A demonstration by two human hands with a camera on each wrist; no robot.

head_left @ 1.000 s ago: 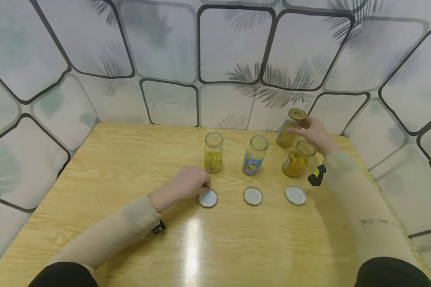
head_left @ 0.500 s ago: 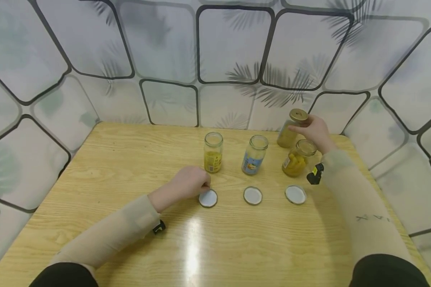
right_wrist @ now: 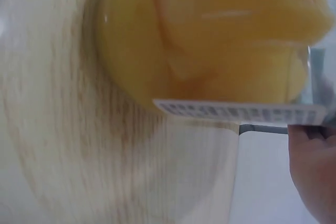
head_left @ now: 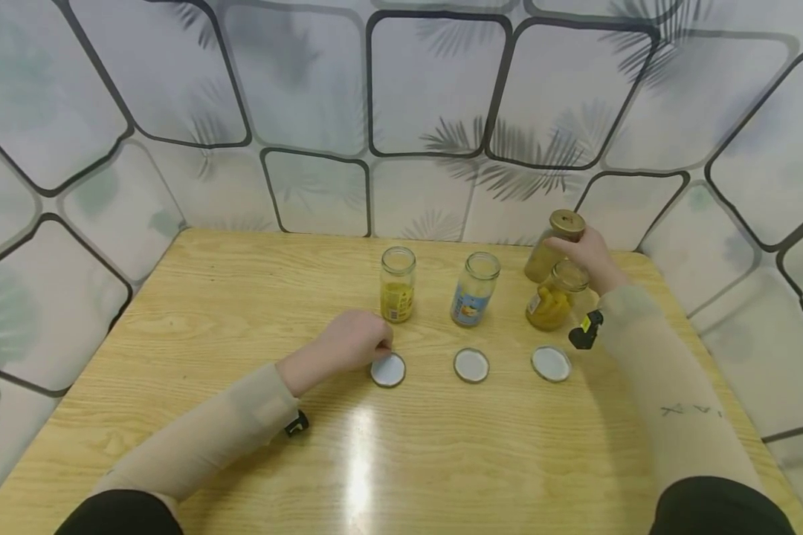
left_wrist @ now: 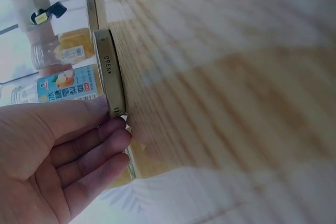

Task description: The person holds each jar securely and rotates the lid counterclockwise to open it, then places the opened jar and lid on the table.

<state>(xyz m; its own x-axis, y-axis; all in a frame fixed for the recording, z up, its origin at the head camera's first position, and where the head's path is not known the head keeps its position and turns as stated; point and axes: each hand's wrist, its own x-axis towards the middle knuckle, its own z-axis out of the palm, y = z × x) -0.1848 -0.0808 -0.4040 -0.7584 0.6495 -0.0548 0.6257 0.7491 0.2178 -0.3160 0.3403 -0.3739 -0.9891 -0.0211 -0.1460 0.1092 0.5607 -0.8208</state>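
Observation:
My left hand rests on the table with thumb and forefinger pinching the edge of an upturned jar lid. The left wrist view shows the gold rim of that lid at the thumb tip. At the back right, my right hand grips a glass jar closed with a gold lid, which leans slightly. Just in front of it stands an open jar of yellow fruit pieces, which fills much of the right wrist view and hides the gripped jar there.
An open jar with a yellow label and an open jar with a blue label stand mid-table. Two more upturned lids, a middle lid and a right lid, lie before the jars. A patterned wall borders the wooden table.
My right hand has moved the gold-lidded jar a little to the right and nearer, close behind the fruit jar. The left hand and the lid have stayed in place.

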